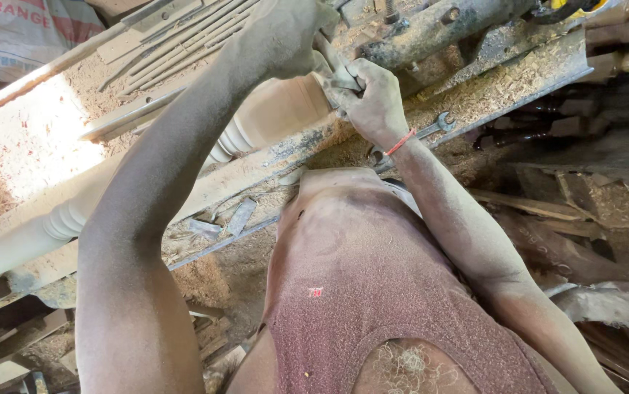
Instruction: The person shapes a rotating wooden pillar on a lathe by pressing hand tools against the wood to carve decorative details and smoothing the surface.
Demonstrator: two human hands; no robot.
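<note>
Turned wooden post: pale (278,113), lying lengthwise on the lathe, its ringed profile running down toward the lower left corner of the view (a second ringed section shows there (59,219)).
Left hand: (285,36) closed over the upper end of the turned wooden post, the forearm crossing above its length; the grip is a fist, though what lies inside it is hidden by the hand itself.
Right hand: (373,98) just beside the same end of the post, fingers curled tight around a small grey metal piece (342,79) that touches the wood there.
Open-ended wrench: (431,130) lying in sawdust on the lathe bed just past the right wrist, to the right of the post's end, untouched.
Red band: (400,141) around the right wrist.
Lathe bed: (518,69) a dusty metal surface heaped with shavings, running under and beyond the post.
Flat metal blades: (230,219) lying loose below the post's middle, near the person's chest.
Everything near the post: coated in fine wood dust, arms included.
</note>
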